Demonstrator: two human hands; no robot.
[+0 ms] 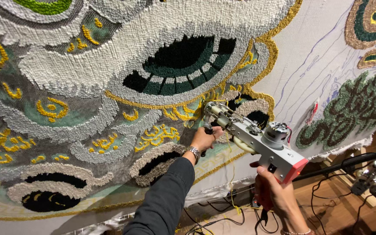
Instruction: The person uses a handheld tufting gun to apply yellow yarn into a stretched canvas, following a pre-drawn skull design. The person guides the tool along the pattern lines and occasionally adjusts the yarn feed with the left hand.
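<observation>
Grey metal tufting gun (252, 141) with a coral-red back end and a round silver motor on top is pressing its nose into the tufted rug cloth (109, 87). Left hand (204, 138) is wrapping tight around the gun's front grip, a silver watch (193, 152) showing at the wrist above a dark grey sleeve (164, 200). Right hand (275, 191) is closing around the rear handle, under the red end. Around the gun's nose the cloth is showing white, grey, dark green and black loops with yellow squiggles; right of the gun it's bare with drawn lines. Below the gun, black cables (214, 217) are trailing over what looks like a wooden floor (336, 204).
</observation>
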